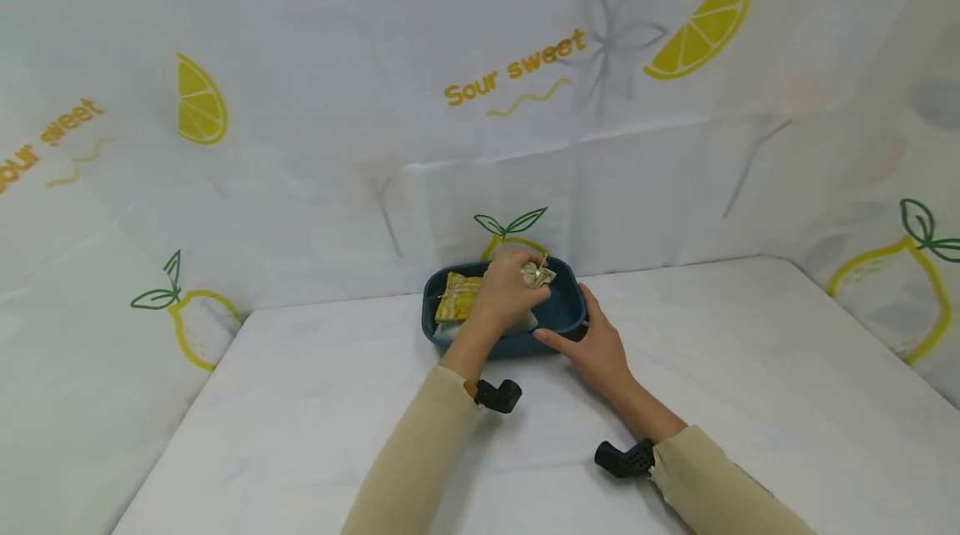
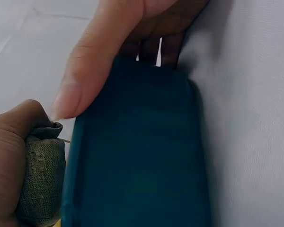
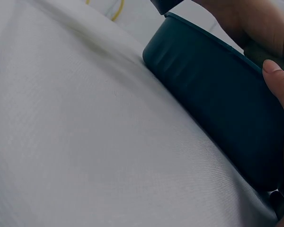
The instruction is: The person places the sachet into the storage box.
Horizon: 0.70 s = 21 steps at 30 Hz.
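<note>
My left hand is over the dark teal bin and grips a small cloth drawstring pouch with a gathered neck. Its coarse grey-green weave shows on the pouch in the left wrist view. At the bin's right end, my right hand holds the wall, its thumb at the near rim and the other fingers round the end. A yellow patterned pouch lies in the bin's left part. Under it and my left hand are pale pieces, partly hidden.
The bin stands on a white-covered table, close to the white back cloth printed with lemons and lettering. Black devices are worn at both wrists, below the sleeves.
</note>
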{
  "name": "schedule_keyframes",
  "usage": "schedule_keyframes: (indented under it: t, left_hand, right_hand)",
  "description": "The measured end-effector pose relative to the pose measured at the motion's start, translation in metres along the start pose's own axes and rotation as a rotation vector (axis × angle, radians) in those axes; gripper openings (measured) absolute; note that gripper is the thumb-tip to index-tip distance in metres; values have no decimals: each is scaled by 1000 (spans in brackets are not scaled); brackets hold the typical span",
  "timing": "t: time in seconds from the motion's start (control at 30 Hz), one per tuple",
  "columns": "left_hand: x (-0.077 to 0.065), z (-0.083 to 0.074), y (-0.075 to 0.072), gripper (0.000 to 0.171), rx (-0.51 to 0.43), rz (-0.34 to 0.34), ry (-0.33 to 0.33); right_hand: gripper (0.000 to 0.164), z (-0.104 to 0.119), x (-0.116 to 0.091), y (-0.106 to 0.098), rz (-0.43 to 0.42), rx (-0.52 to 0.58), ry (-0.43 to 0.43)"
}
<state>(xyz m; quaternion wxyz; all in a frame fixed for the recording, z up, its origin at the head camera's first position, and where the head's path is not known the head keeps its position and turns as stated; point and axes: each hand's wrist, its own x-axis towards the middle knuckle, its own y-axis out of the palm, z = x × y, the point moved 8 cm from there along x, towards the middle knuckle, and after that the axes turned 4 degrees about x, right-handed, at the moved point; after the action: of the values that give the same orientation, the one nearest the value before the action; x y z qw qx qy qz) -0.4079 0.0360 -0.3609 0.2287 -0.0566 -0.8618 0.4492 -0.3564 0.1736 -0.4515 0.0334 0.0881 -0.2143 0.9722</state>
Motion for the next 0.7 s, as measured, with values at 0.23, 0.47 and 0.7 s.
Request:
schedule_keyframes:
  t: [0.23, 0.47, 0.7]
  left_hand:
    - [12, -4, 21, 36, -18, 57, -19]
    - [16, 3, 47, 33, -16, 170, -72]
    - [21, 1, 66, 26, 71, 272, -14]
  right_hand:
    - [102, 0, 0, 0, -7, 8, -12]
    - [104, -5, 0, 5, 16, -8, 10]
    - [104, -2, -1, 1, 8, -19, 8]
